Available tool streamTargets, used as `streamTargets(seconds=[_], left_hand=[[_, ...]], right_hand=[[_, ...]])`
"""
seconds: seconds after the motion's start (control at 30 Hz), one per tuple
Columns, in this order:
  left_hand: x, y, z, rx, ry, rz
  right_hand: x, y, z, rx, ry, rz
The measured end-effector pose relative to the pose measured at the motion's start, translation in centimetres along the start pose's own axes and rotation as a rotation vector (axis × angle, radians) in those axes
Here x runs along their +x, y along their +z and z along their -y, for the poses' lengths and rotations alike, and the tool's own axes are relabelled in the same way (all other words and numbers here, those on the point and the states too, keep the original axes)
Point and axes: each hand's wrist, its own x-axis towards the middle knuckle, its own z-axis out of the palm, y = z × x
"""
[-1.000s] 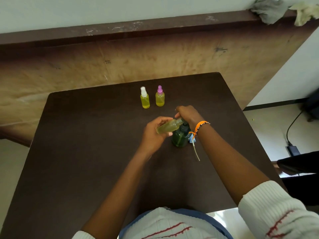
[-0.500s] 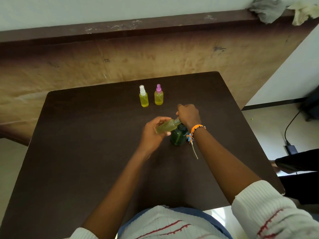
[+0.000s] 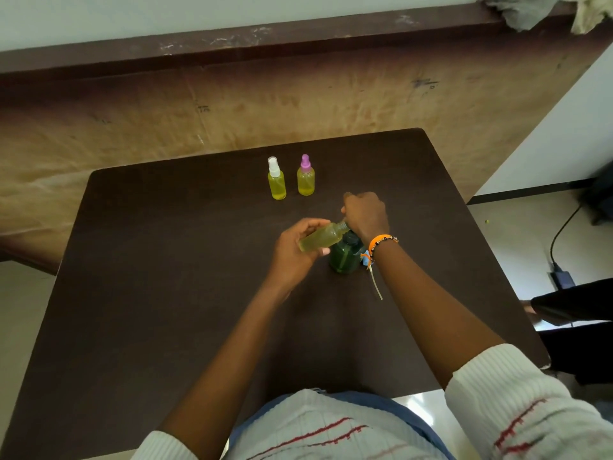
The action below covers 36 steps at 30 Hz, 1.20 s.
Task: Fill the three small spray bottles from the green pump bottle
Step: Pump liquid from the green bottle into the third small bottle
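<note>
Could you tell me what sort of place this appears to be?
Probably a plain room indoors, not a proper lab: a dark wooden table against a stained wall, rags on the ledge, and a charger cable on the floor.

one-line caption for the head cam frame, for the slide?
Left hand tilts an uncapped spray bottle toward the green pump bottle under the right hand; two capped bottles stand behind.

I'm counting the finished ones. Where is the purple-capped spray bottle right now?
In the head view, the purple-capped spray bottle stands upright on the dark table towards its far edge, just right of the white-capped spray bottle, beyond both hands.
</note>
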Motion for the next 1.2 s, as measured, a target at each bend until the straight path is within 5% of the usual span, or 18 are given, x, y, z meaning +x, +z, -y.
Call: streamTargets(seconds=[0.33, 0.6, 1.2], left_hand=[[0.0, -0.2, -0.3, -0.016, 0.007, 0.002], [0.0, 0.0, -0.2, -0.028, -0.008, -0.004], [0.2, 0.4, 1.5, 0.006, -0.051, 0.008]], right_hand=[[0.6, -0.4, 0.5, -0.036, 0.032, 0.204], [0.7, 0.0, -0.1, 0.016, 0.028, 0.128], [2.1, 0.2, 0.1, 0.085, 0.051, 0.293]])
